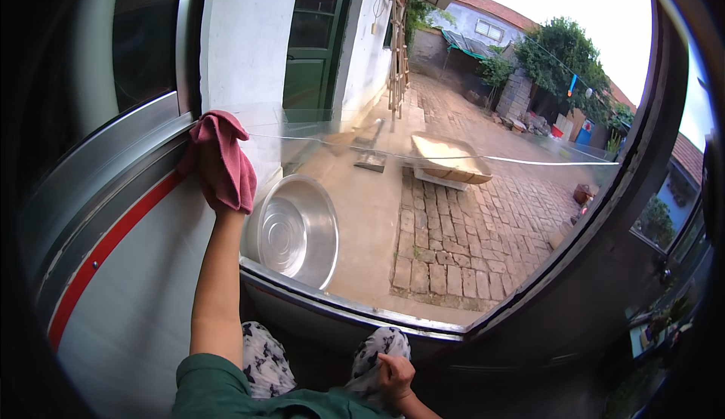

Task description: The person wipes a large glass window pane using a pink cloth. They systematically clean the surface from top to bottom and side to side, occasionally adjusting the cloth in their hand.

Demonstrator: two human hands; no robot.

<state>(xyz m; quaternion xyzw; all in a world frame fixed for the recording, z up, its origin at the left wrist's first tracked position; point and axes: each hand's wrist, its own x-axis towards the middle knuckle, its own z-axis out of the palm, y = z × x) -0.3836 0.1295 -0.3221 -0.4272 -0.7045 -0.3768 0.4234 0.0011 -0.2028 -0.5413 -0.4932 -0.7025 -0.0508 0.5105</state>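
A dusky red cloth (241,178) is draped over my left hand (210,164), hiding most of its fingers. My left arm reaches up and forward, and the cloth presses against the grey metal frame rail (164,147) beside the glass. Below that rail runs a red strip (122,218) over a white panel (136,283). Low in the view, my right hand (396,375) rests by my knee in patterned trousers (376,342), fingers curled, with nothing visible in it. Before me is a glass pane (362,141), crossed by a pale uneven line.
Beyond the frame's lower sill (351,304), a metal basin (286,235) leans on its side near the wall. A shallow woven tray (450,155) with pale contents sits raised above the brick paving (453,249). A dark frame post (572,272) bounds the right side.
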